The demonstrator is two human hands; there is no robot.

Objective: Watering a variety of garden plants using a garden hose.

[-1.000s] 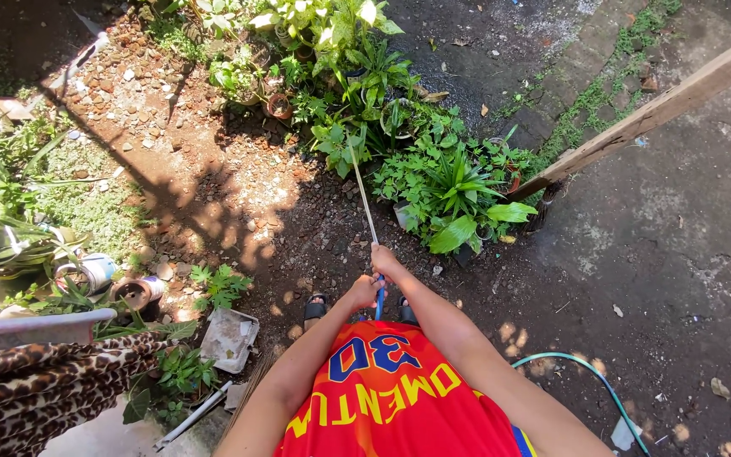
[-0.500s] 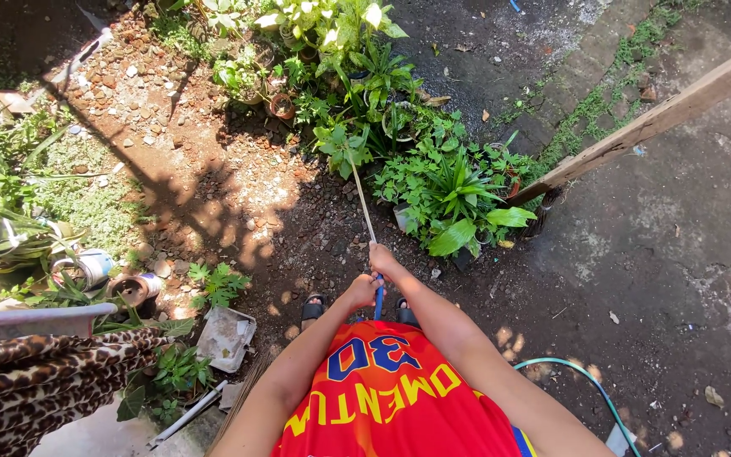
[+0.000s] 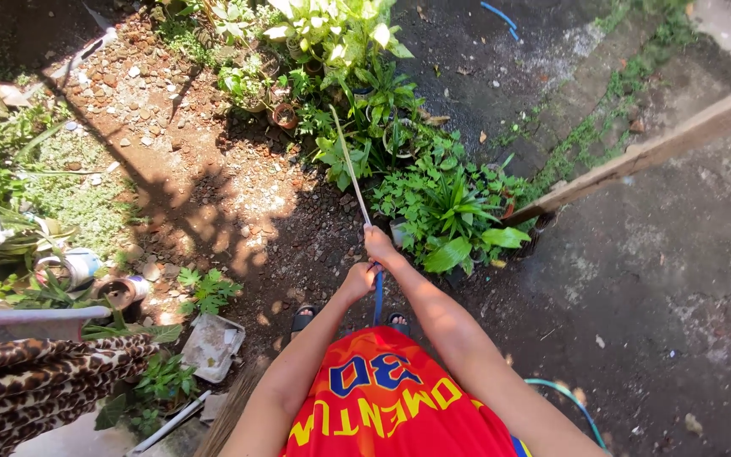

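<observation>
down below, the ground (image 3: 213, 195) is red-brown dirt strewn with small stones, half in shade, and to the right of it runs dark wet pavement (image 3: 678, 279). across the upper right a long wooden plank (image 3: 662, 151) slants down to the edge of the greenery. the bed of plants (image 3: 433, 199) takes up the middle, leafy clumps in small pots, pale leaves catching the sun at the top. bottom left, a leopard-print cloth (image 3: 35, 385) hangs over a rail, with a grey square tray (image 3: 211, 345) just beside it on the dirt and 2 tipped cans (image 3: 95, 279) further left among the weeds. a green hose (image 3: 568, 402) curves along the pavement by the person's right arm. now the hands: both arms stretch forward, the right hand (image 3: 380, 248) is wrapped round a thin stream of water or wand, hard to tell which, call it the spray line (image 3: 350, 165), which runs up and away into the potted plants. the left hand (image 3: 357, 282) sits just behind and below, closed on the blue hose end (image 3: 377, 296) that drops between the sandalled feet. both fists look curled tight, fingers mostly hidden.
</observation>
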